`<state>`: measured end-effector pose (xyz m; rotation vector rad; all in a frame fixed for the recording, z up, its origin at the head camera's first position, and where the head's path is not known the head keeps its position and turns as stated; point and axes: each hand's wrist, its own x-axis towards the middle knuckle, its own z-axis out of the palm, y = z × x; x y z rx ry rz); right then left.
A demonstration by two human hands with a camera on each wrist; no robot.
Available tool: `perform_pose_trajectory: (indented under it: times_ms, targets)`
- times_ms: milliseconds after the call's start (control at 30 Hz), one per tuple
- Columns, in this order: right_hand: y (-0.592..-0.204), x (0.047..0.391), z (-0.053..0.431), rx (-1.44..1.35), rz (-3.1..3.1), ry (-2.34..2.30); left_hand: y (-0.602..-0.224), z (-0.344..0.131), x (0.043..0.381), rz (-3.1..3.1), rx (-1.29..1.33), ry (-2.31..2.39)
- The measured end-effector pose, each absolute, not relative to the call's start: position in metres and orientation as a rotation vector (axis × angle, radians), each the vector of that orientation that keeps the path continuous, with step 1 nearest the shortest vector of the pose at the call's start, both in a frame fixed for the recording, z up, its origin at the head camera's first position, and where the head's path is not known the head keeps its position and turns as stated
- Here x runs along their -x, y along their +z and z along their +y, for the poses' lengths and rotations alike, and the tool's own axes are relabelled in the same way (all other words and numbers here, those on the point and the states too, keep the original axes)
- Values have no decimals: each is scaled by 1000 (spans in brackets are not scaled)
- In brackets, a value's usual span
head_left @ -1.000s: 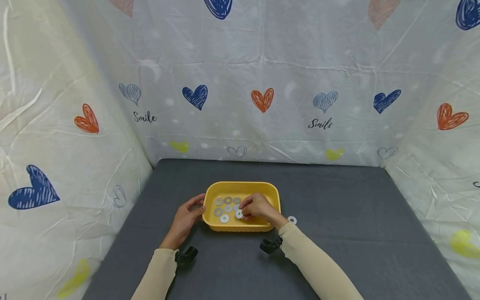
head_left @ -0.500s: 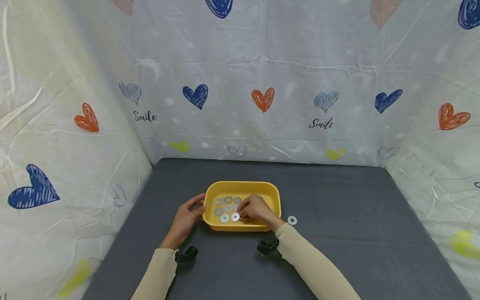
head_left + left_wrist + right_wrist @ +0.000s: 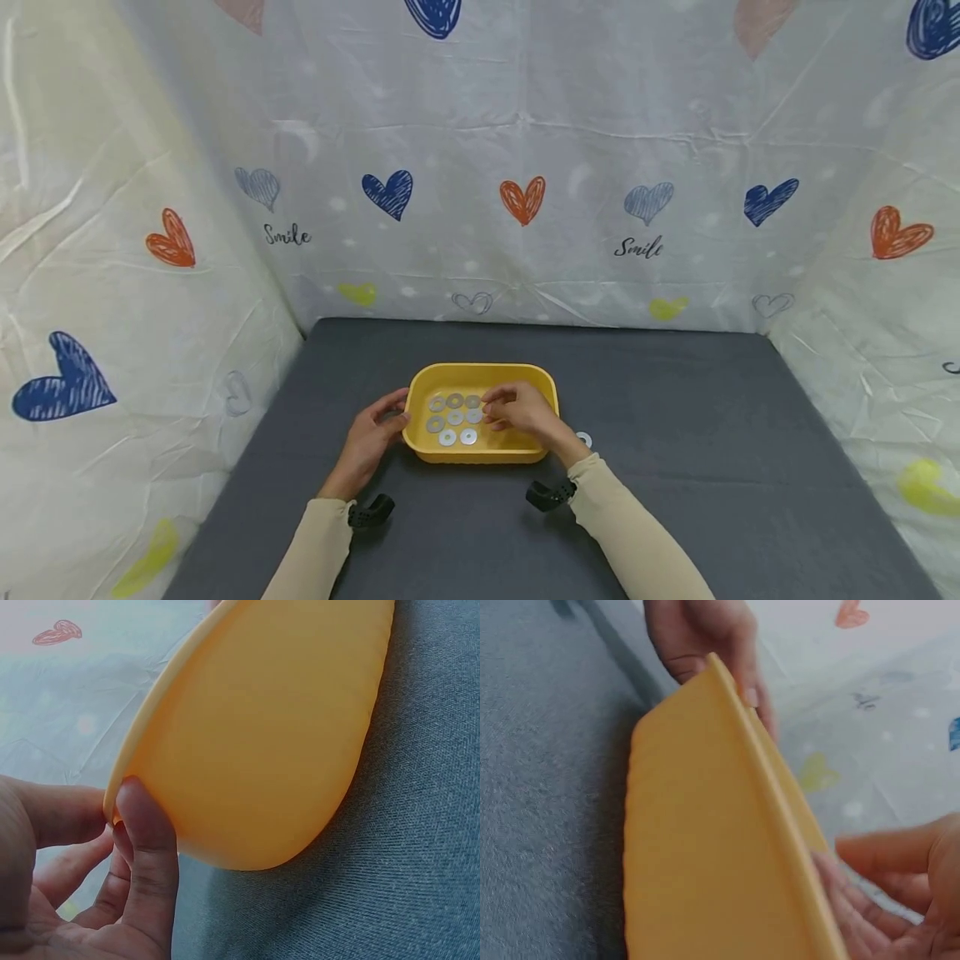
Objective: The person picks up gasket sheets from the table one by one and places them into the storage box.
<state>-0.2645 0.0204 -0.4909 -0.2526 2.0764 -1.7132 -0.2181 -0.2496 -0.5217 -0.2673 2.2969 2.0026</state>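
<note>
A yellow plastic tray [image 3: 480,457] sits on the grey table and holds several flat metal washers [image 3: 454,401], laid out in rows toward its left side. My left hand [image 3: 367,437] grips the tray's left rim; the left wrist view shows the thumb [image 3: 146,825] on one face of the rim and fingers on the other. Over the right part of the tray hovers my right hand [image 3: 519,412], fingers loosely bent with nothing between them. Close by its fingertips lie the washers of the right column [image 3: 473,415]. Another washer [image 3: 584,439] lies outside the tray, partly hidden behind the right wrist.
Dark grey cloth [image 3: 660,417] covers the table. A white curtain [image 3: 570,125] printed with hearts rises behind it and along both sides. Black camera bands [image 3: 550,495] sit on both wrists.
The right hand has set a washer down at the front of the tray, let go of it, and lifted slightly to the right. The left hand stays on the rim.
</note>
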Motion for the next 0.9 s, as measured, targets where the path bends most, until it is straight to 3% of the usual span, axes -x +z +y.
perform_pose_trajectory:
  times_ms: [533,900]
  targets:
    - [-473,251,63,467,2182,-1769,-524,-244,217,2294,249,2002]
    - [-466,244,109,416,2335,-1765,-524,-247,220,2313,250,2007]
